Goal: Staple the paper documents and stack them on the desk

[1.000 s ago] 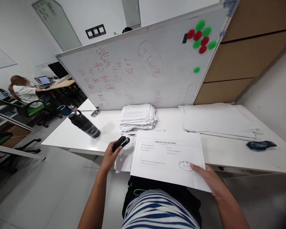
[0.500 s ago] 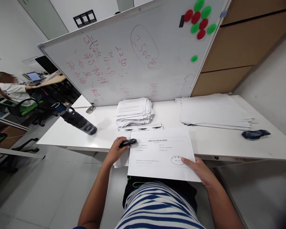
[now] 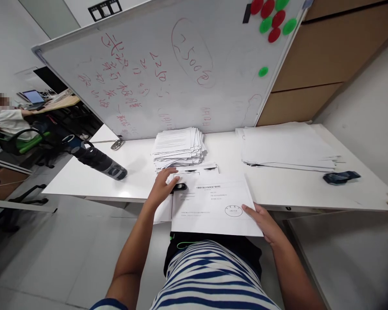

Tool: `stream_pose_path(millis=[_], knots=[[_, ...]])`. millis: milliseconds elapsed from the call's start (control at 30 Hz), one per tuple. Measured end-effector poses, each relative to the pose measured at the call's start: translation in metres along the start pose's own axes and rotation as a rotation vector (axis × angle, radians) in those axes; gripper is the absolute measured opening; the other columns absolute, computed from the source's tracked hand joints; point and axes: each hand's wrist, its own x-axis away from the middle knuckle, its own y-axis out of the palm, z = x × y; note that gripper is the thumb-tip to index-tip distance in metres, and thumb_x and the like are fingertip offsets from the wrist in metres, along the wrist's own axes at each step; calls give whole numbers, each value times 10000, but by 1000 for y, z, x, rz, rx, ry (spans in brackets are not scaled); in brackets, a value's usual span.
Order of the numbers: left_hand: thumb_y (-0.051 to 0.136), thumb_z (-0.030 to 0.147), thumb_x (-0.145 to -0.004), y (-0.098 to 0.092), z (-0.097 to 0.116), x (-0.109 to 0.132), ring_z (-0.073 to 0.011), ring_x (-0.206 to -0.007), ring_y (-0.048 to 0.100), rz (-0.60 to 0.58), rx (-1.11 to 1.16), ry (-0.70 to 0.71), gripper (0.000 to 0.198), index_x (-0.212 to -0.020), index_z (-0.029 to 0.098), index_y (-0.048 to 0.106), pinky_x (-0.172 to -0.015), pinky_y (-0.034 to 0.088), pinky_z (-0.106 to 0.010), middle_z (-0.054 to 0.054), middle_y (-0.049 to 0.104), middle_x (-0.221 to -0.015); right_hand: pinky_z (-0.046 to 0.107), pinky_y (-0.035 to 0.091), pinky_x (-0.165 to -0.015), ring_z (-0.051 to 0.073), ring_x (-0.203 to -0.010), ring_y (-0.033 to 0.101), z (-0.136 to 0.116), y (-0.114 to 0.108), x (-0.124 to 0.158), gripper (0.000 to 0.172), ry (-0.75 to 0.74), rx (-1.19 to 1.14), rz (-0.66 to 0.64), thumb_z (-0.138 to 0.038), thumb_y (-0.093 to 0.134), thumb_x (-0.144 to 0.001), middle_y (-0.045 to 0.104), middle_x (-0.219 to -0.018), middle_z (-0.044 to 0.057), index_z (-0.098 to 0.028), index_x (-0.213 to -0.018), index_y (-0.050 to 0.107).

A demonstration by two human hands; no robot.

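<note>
My right hand [image 3: 265, 220] grips the lower right edge of a printed sheet of paper [image 3: 210, 221], thumb on top near an oval stamp. The sheet lies over the table's front edge, just before my body. On its upper left part rests a black stapler [image 3: 180, 187], partly hidden by my left hand [image 3: 163, 187]. That hand hovers beside the stapler with fingers and thumb apart, fingertips close to a bordered paper showing from under the sheet. Whether it touches the stapler I cannot tell.
Behind the sheet stands a thick stack of papers [image 3: 177, 148]. To the left is a dark water bottle [image 3: 98, 161]; to the right, a wide pile of large sheets [image 3: 281, 144] and a dark blue item [image 3: 341, 177]. A whiteboard [image 3: 226, 51] backs the table. A person sits far left.
My left hand has let go of the stapler, opened, and moved up and forward. The stapler stays on the sheet's left part. My right hand still holds the sheet; the camera view has shifted.
</note>
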Motion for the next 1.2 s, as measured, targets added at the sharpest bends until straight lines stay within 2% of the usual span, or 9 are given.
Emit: stream_pose_path(millis=[167, 267, 433, 567, 733, 833, 967, 1067, 1200], knots=[[482, 462, -972, 10, 15, -31, -222, -1236, 550, 35, -34, 117, 306, -1156, 273, 635, -1051, 440, -408, -50, 655, -1248, 330, 583, -851, 257, -981, 733, 4, -1, -7, 452, -129, -22, 98, -500, 764, -785, 778, -1084, 45, -247, -1152, 693], [471, 423, -981, 29, 17, -45, -233, -1255, 536, -4, -117, 197, 281, -1138, 265, 641, -1079, 414, -437, -52, 664, -1234, 326, 585, -788, 263, -919, 741, 5, -2, -10, 464, -154, 1, 138, -514, 775, -761, 787, -1028, 55, -226, -1114, 692], [535, 348, -933, 73, 5, -54, -367, -1456, 297, -17, -378, 128, 239, -1082, 219, 672, -1152, 256, -596, -129, 589, -1360, 323, 577, -730, 257, -829, 743, 5, -2, -13, 490, -159, 46, 150, -533, 782, -741, 793, -955, 58, -220, -1105, 681], [529, 343, -927, 89, 0, -52, -378, -1500, 195, -67, -470, 214, 285, -1144, 203, 650, -1174, 174, -627, -157, 455, -1509, 330, 578, -694, 258, -758, 738, 6, -1, -16, 535, -160, 79, 191, -562, 789, -709, 793, -888, 56, -221, -1109, 686], [528, 375, -930, 89, -2, -53, -392, -1492, 204, -107, -465, 207, 308, -1151, 197, 649, -1148, 232, -632, -157, 425, -1532, 330, 577, -667, 265, -761, 738, 7, -1, -15, 571, -155, 94, 174, -584, 773, -716, 792, -892, 60, -219, -1145, 676], [530, 390, -934, 83, -2, -55, -368, -1471, 261, -70, -420, 195, 289, -1121, 214, 663, -1141, 285, -593, -128, 490, -1483, 339, 581, -695, 274, -817, 740, 7, 0, -12, 582, -164, 78, 156, -586, 766, -729, 790, -935, 63, -221, -1172, 669], [419, 369, -995, 63, 6, -48, -248, -1352, 456, 122, -226, 240, 293, -1065, 229, 667, -1145, 343, -470, -76, 657, -1265, 364, 584, -720, 281, -825, 743, 7, 0, -9, 632, -161, 38, 129, -578, 792, -699, 790, -939, 67, -214, -1199, 659], [374, 381, -1011, 44, 9, -32, -230, -1246, 546, 258, -122, 160, 326, -1069, 236, 660, -1101, 391, -453, -64, 693, -1168, 364, 583, -704, 284, -800, 745, 7, 0, -5, 573, -143, 38, 92, -574, 803, -686, 792, -907, 71, -193, -1097, 683], [430, 445, -987, 28, -5, -2, -256, -1223, 560, 149, -180, 115, 325, -1107, 252, 662, -1074, 393, -460, -62, 688, -1200, 348, 580, -708, 277, -799, 744, -2, 0, -1, 468, -182, 54, 84, -574, 789, -704, 793, -898, 69, -196, -964, 700]])
